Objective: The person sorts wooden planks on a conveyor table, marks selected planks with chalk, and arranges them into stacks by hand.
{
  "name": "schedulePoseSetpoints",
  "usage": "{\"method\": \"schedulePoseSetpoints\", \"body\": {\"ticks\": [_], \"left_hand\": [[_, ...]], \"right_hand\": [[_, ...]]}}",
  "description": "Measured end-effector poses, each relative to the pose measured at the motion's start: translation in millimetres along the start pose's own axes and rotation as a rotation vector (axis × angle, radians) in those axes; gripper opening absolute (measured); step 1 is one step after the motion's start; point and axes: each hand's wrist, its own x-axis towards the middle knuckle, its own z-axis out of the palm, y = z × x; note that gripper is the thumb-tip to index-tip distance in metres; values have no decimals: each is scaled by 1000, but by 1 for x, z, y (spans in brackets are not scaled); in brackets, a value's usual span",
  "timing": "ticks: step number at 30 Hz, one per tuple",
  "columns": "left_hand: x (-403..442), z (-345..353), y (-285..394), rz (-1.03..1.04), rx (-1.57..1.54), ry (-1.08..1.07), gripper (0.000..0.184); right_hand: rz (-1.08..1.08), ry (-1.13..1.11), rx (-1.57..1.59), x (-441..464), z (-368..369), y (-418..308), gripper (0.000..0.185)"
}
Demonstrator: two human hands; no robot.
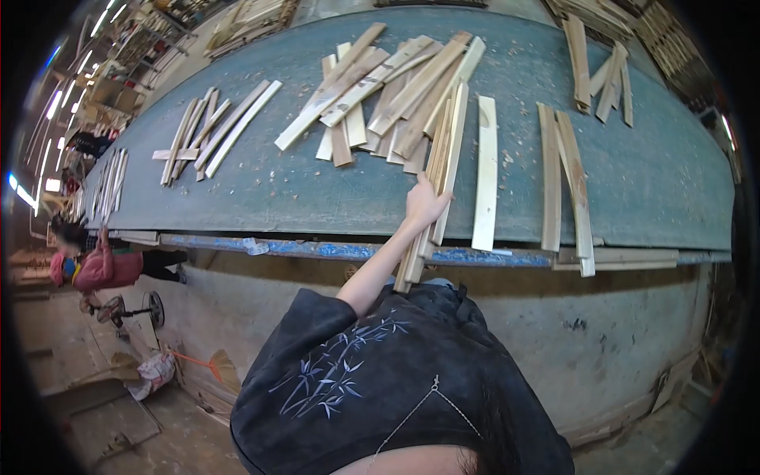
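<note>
My left hand (427,202) is closed around a bundle of narrow wooden strips (455,138). The bundle slants over the table's near edge, its lower end close to my dark shirt and its upper end by the big pile. Right of it, a single pale wooden strip (485,174) lies flat on the blue-green table (332,194). Just beyond my hand spreads a loose pile of wooden strips (388,87), crossing one another. My right hand does not show.
Smaller groups of strips lie at the left (218,131), at the right (566,174) and at the far right (609,79). A blue-painted rail (317,248) runs along the near edge. To the left are a person in a red top (107,267) and a fan (154,309).
</note>
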Motion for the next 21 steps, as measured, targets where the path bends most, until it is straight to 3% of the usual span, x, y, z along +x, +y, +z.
{"method": "schedulePoseSetpoints", "body": {"ticks": [3, 5, 8, 12, 18, 20, 21], "left_hand": [[-21, -60, -12, 49, -16, 73, 65], [-27, -109, -20, -49, -34, 53, 69], [-27, -171, -56, -124, 75, 186, 67], [-25, -236, -133, -160, 245, 346, 62], [-3, -281, -254, -296, 405, 357, 57], [-2, -271, -284, -363, 442, 343, 56], [-4, -267, -295, -433, 428, 296, 56]], "right_hand": [[156, -106, 83, -14, 75, -16, 26], [279, -156, 138, -32, 92, -29, 28], [457, -219, 213, -61, 101, -51, 31], [689, -280, 343, -101, 100, -77, 35], [952, -326, 611, -164, 223, -107, 42], [348, -359, -717, -127, 265, -142, 47], [106, -509, -595, -134, 315, -176, 48]]}}
